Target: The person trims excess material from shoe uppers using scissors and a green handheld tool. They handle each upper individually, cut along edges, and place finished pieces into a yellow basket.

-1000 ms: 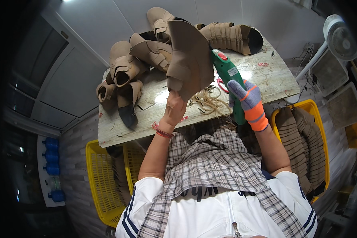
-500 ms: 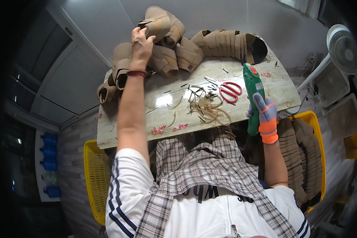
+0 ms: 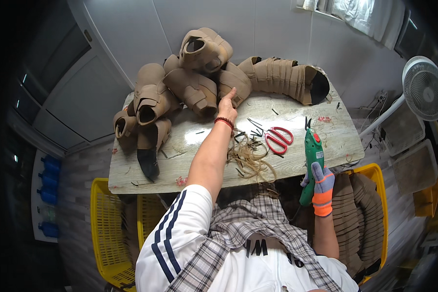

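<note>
Several brown fabric cuffs [image 3: 192,90], curled into tubes with overlapping flaps, lie heaped at the back left of the table. My bare left hand [image 3: 227,105] is closed on the near edge of a brown cuff [image 3: 234,80] at the right of the heap. Its thumb shows on the fabric while the other fingers are mostly hidden. My right hand [image 3: 322,187], in a grey and orange glove, is wrapped round green electric scissors [image 3: 314,151], their dark blades pointing away from me. Red-handled scissors [image 3: 279,141] lie between my hands, beside a tangle of tan trimmings [image 3: 253,158].
A row of nested brown cuffs [image 3: 277,75] runs along the table's [image 3: 190,170] back right. Yellow baskets [image 3: 100,228] stand below at the left; another yellow basket [image 3: 385,214], full of stacked brown pieces, is at the right. A white fan [image 3: 426,87] stands far right.
My left hand has left the top of the heap and come right and nearer, onto another cuff. A black-ended cuff now shows at the heap's front left. The view has shifted; my right hand keeps its tool.
</note>
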Tool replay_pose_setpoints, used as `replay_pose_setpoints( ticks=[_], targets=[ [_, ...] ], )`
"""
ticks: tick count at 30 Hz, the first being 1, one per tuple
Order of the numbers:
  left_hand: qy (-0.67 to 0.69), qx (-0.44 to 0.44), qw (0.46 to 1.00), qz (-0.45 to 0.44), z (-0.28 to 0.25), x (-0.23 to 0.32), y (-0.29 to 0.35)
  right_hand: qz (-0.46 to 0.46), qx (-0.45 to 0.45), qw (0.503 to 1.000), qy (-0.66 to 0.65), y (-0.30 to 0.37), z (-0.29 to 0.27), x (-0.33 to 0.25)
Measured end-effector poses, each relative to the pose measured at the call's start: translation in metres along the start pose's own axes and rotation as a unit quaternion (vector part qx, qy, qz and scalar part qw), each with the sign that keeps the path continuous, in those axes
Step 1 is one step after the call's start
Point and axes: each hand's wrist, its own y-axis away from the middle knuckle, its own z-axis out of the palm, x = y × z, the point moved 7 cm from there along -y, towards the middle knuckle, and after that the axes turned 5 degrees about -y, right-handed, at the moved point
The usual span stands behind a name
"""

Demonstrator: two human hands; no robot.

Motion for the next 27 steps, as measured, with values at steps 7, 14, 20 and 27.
replay_pose_setpoints(
  ticks=[7,14,20,27],
  targets=[
    [-0.349,0.025,0.901,0.258,-0.034,0.021,0.08,0.025,0.007,1.0,0.012,-0.001,0.005,0.008],
    [-0.068,-0.198,0.963,0.168,-0.057,0.031,0.167,0.031,-0.024,0.997,0.072,-0.004,0.033,0.012],
    [-0.025,-0.214,0.966,0.144,-0.073,0.04,0.227,-0.041,-0.027,0.974,0.222,0.007,0.04,0.008],
    [-0.029,-0.27,0.94,0.206,-0.076,0.04,0.258,-0.103,-0.054,0.963,0.245,0.039,0.054,-0.008]
  ],
)
